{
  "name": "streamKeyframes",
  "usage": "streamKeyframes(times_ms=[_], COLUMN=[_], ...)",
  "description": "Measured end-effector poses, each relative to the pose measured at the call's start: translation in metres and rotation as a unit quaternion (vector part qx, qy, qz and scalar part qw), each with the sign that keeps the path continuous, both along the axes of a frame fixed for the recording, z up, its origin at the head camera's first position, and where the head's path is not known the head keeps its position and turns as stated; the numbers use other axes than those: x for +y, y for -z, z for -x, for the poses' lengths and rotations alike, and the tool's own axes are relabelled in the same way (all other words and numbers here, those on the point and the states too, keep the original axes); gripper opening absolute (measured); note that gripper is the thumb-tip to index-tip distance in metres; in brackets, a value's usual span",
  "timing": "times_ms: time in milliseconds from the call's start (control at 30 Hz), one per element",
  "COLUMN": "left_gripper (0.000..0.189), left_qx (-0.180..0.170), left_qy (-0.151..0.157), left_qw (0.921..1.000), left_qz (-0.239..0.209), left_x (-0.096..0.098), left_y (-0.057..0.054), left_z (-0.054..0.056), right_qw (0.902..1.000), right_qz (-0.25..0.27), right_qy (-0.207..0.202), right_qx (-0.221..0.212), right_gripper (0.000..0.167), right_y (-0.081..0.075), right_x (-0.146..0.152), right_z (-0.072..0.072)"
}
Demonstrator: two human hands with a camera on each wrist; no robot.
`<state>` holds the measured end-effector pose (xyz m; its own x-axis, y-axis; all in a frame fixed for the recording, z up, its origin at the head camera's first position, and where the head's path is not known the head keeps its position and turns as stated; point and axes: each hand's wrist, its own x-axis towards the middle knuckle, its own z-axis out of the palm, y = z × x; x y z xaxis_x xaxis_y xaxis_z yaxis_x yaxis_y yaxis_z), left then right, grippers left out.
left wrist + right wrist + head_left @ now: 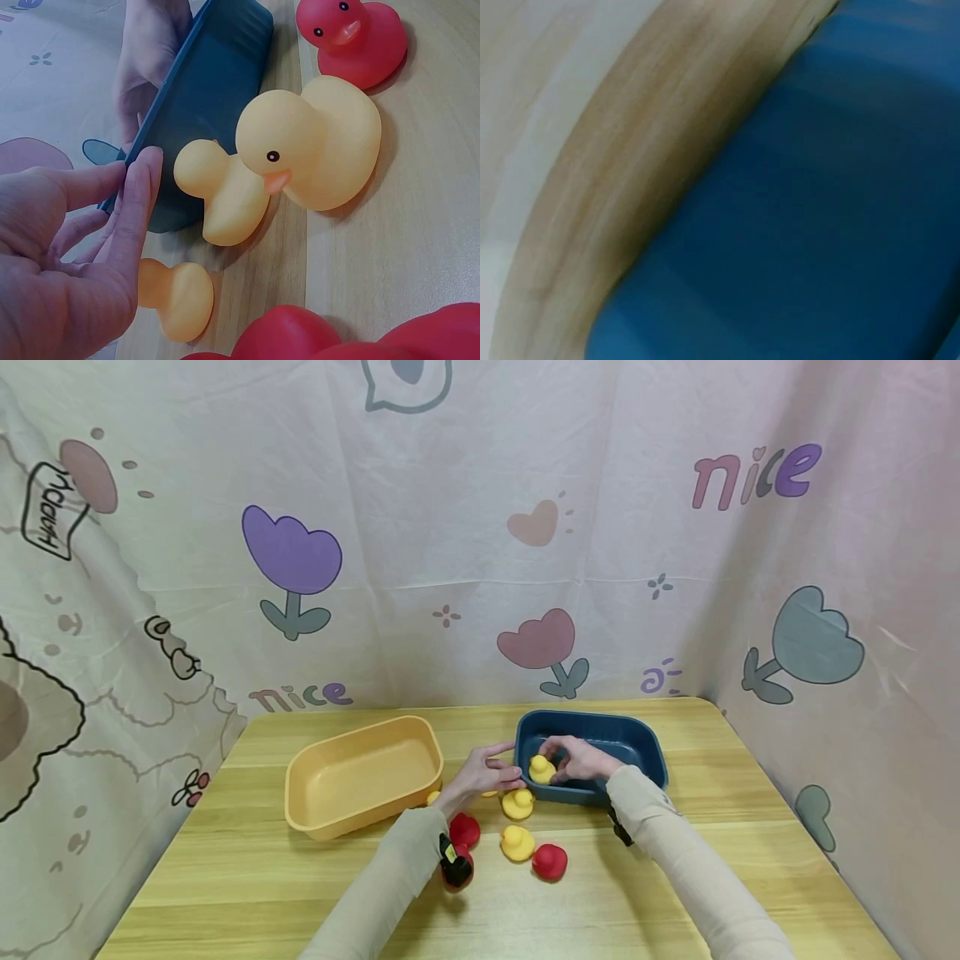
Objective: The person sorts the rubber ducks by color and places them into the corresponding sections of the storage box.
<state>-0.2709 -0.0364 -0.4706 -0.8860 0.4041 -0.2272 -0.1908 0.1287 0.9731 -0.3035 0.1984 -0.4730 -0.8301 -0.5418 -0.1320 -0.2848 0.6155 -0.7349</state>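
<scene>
My left hand [486, 774] is at the left end of a dark blue plastic bin [652, 752]. In the left wrist view its fingers pinch the bin's rim, one on either side. My right hand [581, 758] reaches inside the bin, fingers and thumb around a yellow rubber duck [540, 771] near the left end. Just outside the bin, by my left hand, sit a yellow rubber duck [517, 804] and a second yellow duck [517, 843]. A red rubber duck [550, 862] lies nearby. The right wrist view shows only the blue bin [802, 210] and table, blurred.
A yellow plastic bin [307, 806] stands at the left of the wooden table [247, 885]. More red ducks [465, 831] lie under my left forearm, partly hidden. Another small yellow duck [187, 300] is beside my left hand. A printed curtain [420, 643] hangs behind the table.
</scene>
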Motion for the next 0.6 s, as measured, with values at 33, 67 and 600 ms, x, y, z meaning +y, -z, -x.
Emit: streamKeyframes(times_ms=[33,67,600], left_gripper=[0.06,0.06,0.06], left_qx=[-0.001,-0.001,0.034], left_qy=[-0.001,-0.001,-0.003], left_qw=[1.0,1.0,0.9988], left_qz=[0.001,0.002,0.035], left_x=[0.0,0.0,0.0], left_y=[0.0,0.0,-0.003], left_z=[0.0,0.0,0.004], right_qw=[1.0,1.0,0.9836], right_qz=[-0.001,0.0,0.131], right_qy=[0.0,0.002,0.069], right_qx=[0.001,0.001,0.103], right_gripper=[0.039,0.039,0.029], right_y=[0.0,0.0,-0.019], right_x=[0.0,0.001,0.008], right_z=[0.0,-0.001,-0.056])
